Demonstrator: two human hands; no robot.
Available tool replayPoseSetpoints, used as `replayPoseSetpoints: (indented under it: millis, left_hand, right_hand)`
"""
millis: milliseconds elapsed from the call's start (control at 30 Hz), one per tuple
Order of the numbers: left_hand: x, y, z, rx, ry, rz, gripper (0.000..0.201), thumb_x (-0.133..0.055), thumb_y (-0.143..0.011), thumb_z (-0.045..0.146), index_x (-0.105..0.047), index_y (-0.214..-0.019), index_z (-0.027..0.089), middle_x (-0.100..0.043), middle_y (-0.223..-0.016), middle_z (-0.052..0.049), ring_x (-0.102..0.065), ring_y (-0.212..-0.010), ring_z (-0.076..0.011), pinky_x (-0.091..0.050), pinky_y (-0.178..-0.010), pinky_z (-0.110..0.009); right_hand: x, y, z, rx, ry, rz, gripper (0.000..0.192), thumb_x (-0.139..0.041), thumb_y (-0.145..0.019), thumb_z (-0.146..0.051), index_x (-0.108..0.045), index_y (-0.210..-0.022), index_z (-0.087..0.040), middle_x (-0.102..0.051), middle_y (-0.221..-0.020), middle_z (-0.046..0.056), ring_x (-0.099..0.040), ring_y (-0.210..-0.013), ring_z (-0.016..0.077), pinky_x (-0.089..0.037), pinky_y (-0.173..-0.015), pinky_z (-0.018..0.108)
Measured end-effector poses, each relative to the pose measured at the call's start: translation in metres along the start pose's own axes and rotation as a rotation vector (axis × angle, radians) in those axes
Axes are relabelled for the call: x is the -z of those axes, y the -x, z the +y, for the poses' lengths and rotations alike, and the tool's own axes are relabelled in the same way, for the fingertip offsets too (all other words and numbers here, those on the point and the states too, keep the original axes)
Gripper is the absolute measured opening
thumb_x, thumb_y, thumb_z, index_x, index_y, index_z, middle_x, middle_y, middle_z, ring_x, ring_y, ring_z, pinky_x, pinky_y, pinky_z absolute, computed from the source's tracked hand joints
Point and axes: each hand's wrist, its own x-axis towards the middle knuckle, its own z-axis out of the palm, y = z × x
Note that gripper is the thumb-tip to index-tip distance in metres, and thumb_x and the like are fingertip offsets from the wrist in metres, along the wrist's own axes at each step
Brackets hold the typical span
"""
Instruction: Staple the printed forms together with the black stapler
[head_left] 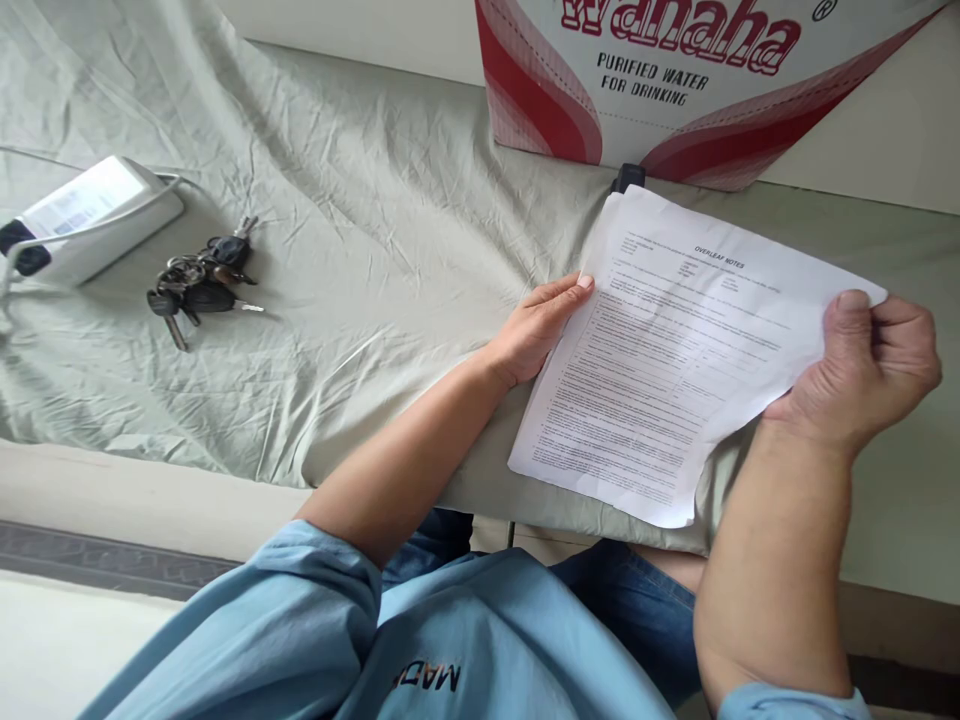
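A printed sheet of paper (pixel 660 370) headed "OVERLEAF NOTES" lies on a pale green cloth-covered surface (pixel 360 260), hanging slightly over its near edge. My left hand (pixel 541 328) rests flat against the sheet's left edge, fingers together and pointing right. My right hand (pixel 862 375) pinches the sheet's right corner between thumb and curled fingers, lifting that side a little off the cloth.
A bunch of keys (pixel 199 285) lies on the cloth at left, beside a white power strip (pixel 82 215) with a cable. A red-and-white water box (pixel 675 90) stands at the back. A small black object (pixel 628 177) sits behind the paper.
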Motion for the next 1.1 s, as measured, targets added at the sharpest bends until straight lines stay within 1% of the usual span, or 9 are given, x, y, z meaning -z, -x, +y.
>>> replayPoseSetpoints:
  millis: [233,367,467,567,733,833,933,1000,1100]
  left_hand:
    - [0.000,0.002,0.002,0.006,-0.010,-0.043,0.069,-0.099,-0.090,0.084,-0.090,-0.117,0.022,-0.095,-0.111,-0.013,-0.094,-0.119,-0.0372,-0.075,-0.109,-0.052]
    - [0.000,0.001,0.002,-0.004,-0.024,-0.040,0.069,-0.099,-0.090,0.085,-0.089,-0.115,0.022,-0.093,-0.107,-0.012,-0.094,-0.121,-0.0379,-0.076,-0.110,-0.053]
    - [-0.002,0.002,0.004,-0.007,-0.031,-0.042,0.069,-0.099,-0.090,0.086,-0.089,-0.114,0.021,-0.093,-0.108,-0.011,-0.093,-0.121,-0.0373,-0.076,-0.109,-0.051]
    - [-0.004,0.004,0.007,-0.012,-0.043,-0.055,0.067,-0.099,-0.091,0.085,-0.090,-0.113,0.022,-0.093,-0.108,-0.011,-0.093,-0.120,-0.0364,-0.076,-0.107,-0.050]
    - [-0.005,0.006,0.007,-0.031,-0.065,-0.051,0.062,-0.100,-0.091,0.082,-0.090,-0.108,0.023,-0.094,-0.110,-0.009,-0.093,-0.114,-0.0329,-0.075,-0.105,-0.047]
    - [-0.001,0.003,0.002,-0.051,-0.055,0.007,0.061,-0.100,-0.091,0.082,-0.088,-0.108,0.024,-0.093,-0.110,-0.008,-0.093,-0.116,-0.0330,-0.075,-0.106,-0.047]
    - [0.004,-0.003,-0.002,-0.094,-0.015,0.138,0.059,-0.096,-0.097,0.079,-0.085,-0.120,0.026,-0.094,-0.117,-0.008,-0.090,-0.133,-0.0358,-0.074,-0.113,-0.049]
    - [0.007,-0.007,0.000,-0.141,0.057,0.266,0.059,-0.091,-0.104,0.076,-0.083,-0.133,0.026,-0.094,-0.132,-0.009,-0.084,-0.150,-0.0373,-0.070,-0.126,-0.051]
    - [0.007,-0.012,0.013,-0.166,0.238,0.427,0.061,-0.080,-0.115,0.069,-0.074,-0.157,0.026,-0.086,-0.163,-0.012,-0.066,-0.175,-0.0372,-0.055,-0.148,-0.053]
  right_hand:
    - [-0.004,0.005,0.001,-0.017,0.027,-0.006,0.045,-0.099,-0.080,-0.055,-0.065,-0.076,-0.027,-0.047,-0.077,-0.006,-0.047,-0.077,0.0153,-0.060,-0.090,0.044]
    - [-0.007,0.006,-0.003,-0.030,0.028,-0.015,0.051,-0.098,-0.079,-0.058,-0.058,-0.074,-0.027,-0.043,-0.077,-0.006,-0.045,-0.077,0.0151,-0.056,-0.088,0.043]
    - [-0.010,0.006,-0.008,-0.051,0.032,-0.012,0.045,-0.094,-0.075,-0.051,-0.057,-0.072,-0.027,-0.043,-0.075,-0.006,-0.045,-0.078,0.0151,-0.050,-0.085,0.040]
    - [-0.012,0.007,-0.012,-0.068,0.031,-0.004,0.037,-0.090,-0.072,-0.049,-0.061,-0.072,-0.026,-0.047,-0.073,-0.006,-0.045,-0.077,0.0142,-0.046,-0.084,0.039]
    - [-0.012,0.008,-0.009,-0.092,-0.020,-0.030,0.039,-0.094,-0.073,-0.051,-0.063,-0.074,-0.026,-0.050,-0.072,-0.007,-0.046,-0.076,0.0134,-0.050,-0.083,0.037]
    - [-0.007,0.008,-0.006,-0.141,-0.035,-0.107,0.048,-0.100,-0.075,-0.065,-0.072,-0.087,-0.027,-0.057,-0.076,-0.007,-0.053,-0.074,0.0144,-0.050,-0.074,0.034]
    - [0.002,0.007,-0.010,-0.256,-0.024,-0.204,0.071,-0.104,-0.071,-0.083,-0.081,-0.111,-0.029,-0.078,-0.094,-0.002,-0.069,-0.082,0.0182,-0.056,-0.071,0.034]
    - [0.009,0.006,-0.016,-0.384,-0.051,-0.266,0.084,-0.102,-0.070,-0.093,-0.082,-0.121,-0.029,-0.085,-0.102,0.004,-0.079,-0.090,0.0245,-0.064,-0.074,0.040]
    - [0.021,0.006,-0.030,-0.544,-0.120,-0.393,0.091,-0.092,-0.078,-0.102,-0.085,-0.128,-0.026,-0.088,-0.105,0.012,-0.088,-0.105,0.0371,-0.074,-0.086,0.056]
